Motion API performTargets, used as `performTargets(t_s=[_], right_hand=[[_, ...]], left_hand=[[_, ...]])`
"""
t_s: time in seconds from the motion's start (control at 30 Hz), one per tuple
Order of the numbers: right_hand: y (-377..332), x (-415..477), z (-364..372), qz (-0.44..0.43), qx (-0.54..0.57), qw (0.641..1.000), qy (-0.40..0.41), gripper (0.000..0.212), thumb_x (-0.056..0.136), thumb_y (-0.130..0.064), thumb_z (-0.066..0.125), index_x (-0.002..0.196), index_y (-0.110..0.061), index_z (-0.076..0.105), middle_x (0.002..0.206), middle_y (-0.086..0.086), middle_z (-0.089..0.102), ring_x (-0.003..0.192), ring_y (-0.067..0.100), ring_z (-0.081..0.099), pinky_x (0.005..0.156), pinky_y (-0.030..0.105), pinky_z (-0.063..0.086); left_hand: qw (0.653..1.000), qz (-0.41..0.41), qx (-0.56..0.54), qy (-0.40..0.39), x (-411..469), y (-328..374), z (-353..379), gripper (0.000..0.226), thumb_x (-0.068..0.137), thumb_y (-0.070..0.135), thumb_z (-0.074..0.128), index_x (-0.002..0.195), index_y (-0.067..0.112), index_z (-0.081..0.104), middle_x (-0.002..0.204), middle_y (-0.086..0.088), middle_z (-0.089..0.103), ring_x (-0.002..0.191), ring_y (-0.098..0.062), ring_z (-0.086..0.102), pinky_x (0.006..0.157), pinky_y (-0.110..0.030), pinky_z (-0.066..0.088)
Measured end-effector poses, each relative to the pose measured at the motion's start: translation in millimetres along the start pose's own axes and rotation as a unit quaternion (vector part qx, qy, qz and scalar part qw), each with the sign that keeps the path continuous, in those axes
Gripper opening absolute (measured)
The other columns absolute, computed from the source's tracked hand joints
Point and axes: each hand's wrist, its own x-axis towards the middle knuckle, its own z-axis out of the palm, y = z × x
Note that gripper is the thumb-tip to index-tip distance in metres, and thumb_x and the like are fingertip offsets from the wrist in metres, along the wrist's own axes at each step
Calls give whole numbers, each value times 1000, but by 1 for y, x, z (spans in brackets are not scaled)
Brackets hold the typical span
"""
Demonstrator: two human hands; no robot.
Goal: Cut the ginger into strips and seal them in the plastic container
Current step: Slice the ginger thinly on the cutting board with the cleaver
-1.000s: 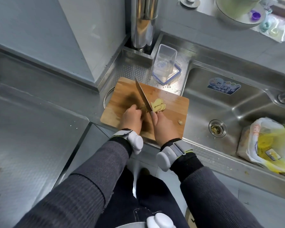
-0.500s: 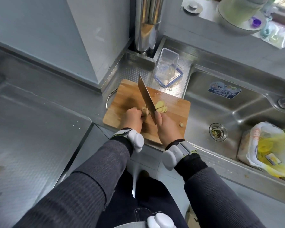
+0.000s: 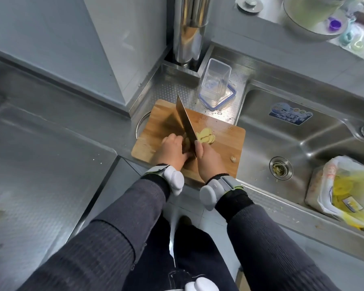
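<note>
Knife (image 3: 185, 120), gripped by the right hand (image 3: 208, 159), has been leaned flatter; ginger (image 3: 186, 141) is pinned just left of it by the left hand's (image 3: 169, 151) curled fingers (image 3: 176, 139).

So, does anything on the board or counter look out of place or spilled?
Only small things. One ginger bit lies alone near the right edge of the cutting board, apart from the sliced pile. Water drops sit on the counter between the board and the lid.
</note>
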Motion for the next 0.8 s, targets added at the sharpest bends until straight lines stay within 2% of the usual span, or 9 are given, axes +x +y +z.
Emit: performTargets(t_s=[0.13, 0.23, 0.3, 0.37, 0.43, 0.57, 0.67, 0.8], right_hand=[[13, -6, -8, -8, 9, 1000, 27, 47, 101, -43, 23, 98, -10, 56, 91, 12, 63, 88, 35, 58, 70, 33, 38], [18, -11, -12, -20, 23, 999, 24, 45, 101, -43, 24, 92, -10, 54, 82, 9, 58, 84, 35, 57, 68, 32, 36], [19, -16, -14, -31, 20, 999, 15, 43, 101, -44, 24, 89, -15, 52, 84, 9, 59, 83, 33, 57, 68, 31, 35], [16, -21, -11, -47, 10, 999, 2, 45, 100, -46, 23, 87, -15, 52, 84, 9, 60, 81, 32, 56, 68, 32, 36], [12, -25, -9, -57, -6, 998, -6, 50, 100, -48, 22, 91, -11, 55, 84, 9, 61, 80, 31, 56, 67, 34, 38], [12, -28, -10, -57, -41, 997, -8, 54, 99, -52, 20, 95, -11, 56, 86, 11, 63, 80, 31, 58, 72, 39, 47], [14, -31, -9, -61, -62, 996, -12, 55, 98, -53, 19, 99, -12, 56, 88, 12, 65, 82, 32, 60, 74, 41, 49], [13, -30, -14, -67, -82, 994, -17, 55, 98, -53, 19, 98, -12, 55, 87, 13, 64, 83, 33, 59, 75, 43, 50]], left_hand=[[998, 46, 46, 3, 9, -5, -5, 25, 91, 15, 52, 115, 11, 59, 118, -8, 54, 112, -25, 48, 82, -35, 43], [990, 114, 77, -19, 15, -17, -10, 26, 90, 8, 49, 113, 11, 62, 119, -6, 57, 112, -26, 50, 84, -38, 46], [990, 134, 39, -10, 18, -21, -10, 27, 88, 3, 50, 111, 9, 63, 120, -8, 58, 109, -30, 55, 85, -40, 48], [995, 89, -14, 44, 20, -24, -8, 28, 85, 0, 53, 109, 9, 62, 119, -10, 57, 105, -30, 57, 84, -39, 48], [995, 5, -47, 82, 18, -22, -6, 26, 84, 1, 55, 109, 8, 60, 118, -11, 57, 105, -31, 57, 85, -39, 47], [968, -151, -184, 76, 8, -11, -2, 19, 87, 15, 63, 103, 5, 64, 109, -12, 67, 103, -29, 60, 79, -27, 40], [943, -197, -264, 55, 6, -9, 2, 24, 84, 25, 69, 98, 6, 68, 100, -10, 71, 95, -28, 64, 74, -25, 43], [924, -222, -307, 50, 9, -12, 5, 23, 80, 29, 73, 92, 11, 69, 89, -5, 71, 83, -26, 63, 73, -27, 45]])
